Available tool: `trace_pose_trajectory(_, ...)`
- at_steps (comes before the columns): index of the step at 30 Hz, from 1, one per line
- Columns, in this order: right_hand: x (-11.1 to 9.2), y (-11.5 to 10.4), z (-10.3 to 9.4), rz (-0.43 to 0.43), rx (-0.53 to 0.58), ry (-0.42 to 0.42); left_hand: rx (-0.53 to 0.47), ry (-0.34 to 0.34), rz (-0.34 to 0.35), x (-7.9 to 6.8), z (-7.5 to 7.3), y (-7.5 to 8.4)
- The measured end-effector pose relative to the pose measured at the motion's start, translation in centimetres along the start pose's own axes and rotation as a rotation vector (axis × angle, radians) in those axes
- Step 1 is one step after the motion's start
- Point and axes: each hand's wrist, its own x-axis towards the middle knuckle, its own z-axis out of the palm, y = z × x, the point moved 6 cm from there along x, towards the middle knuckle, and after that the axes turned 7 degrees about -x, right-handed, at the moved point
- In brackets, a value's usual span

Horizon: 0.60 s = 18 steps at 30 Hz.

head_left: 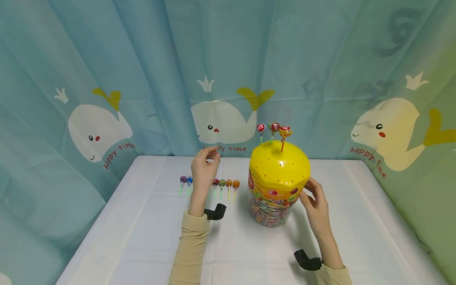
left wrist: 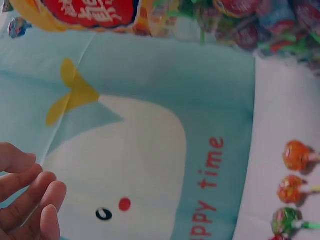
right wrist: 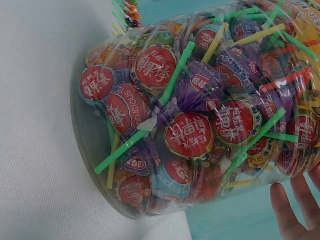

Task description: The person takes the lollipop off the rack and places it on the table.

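A clear jar (head_left: 270, 211) packed with wrapped lollipops stands right of the table's middle under a yellow, hole-dotted lid (head_left: 279, 164). From holes toward the lid's back rise a red-and-white lollipop (head_left: 261, 128), a dark red one (head_left: 274, 126) and a yellow-red one (head_left: 285, 131). My right hand (head_left: 317, 208) rests its fingers against the jar's right side, just under the lid; its fingertips (right wrist: 280, 192) show beside the clear wall in the right wrist view. My left hand (head_left: 206, 168) is raised left of the jar, fingers loosely bent with nothing between them (left wrist: 32, 200).
Several lollipops lie in a row left of the jar, among them a purple one (head_left: 183, 179), a green one (head_left: 222, 183) and an orange one (head_left: 236, 184); my left forearm hides part of the row. A whale-printed curtain (head_left: 149, 79) hangs behind the white table (head_left: 142, 237).
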Motion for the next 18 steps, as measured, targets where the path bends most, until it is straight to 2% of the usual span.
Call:
trace_pose_trajectory(12,0.0,-0.1,0.0,0.017,-0.011,-0.006,-0.037,-0.067,0.032,0.6,2.2,2.0)
trace_pose_trajectory(18,-0.1,-0.4,0.0,0.015,-0.004,-0.012,-0.054,-0.101,0.075,1.0,3.1,3.4)
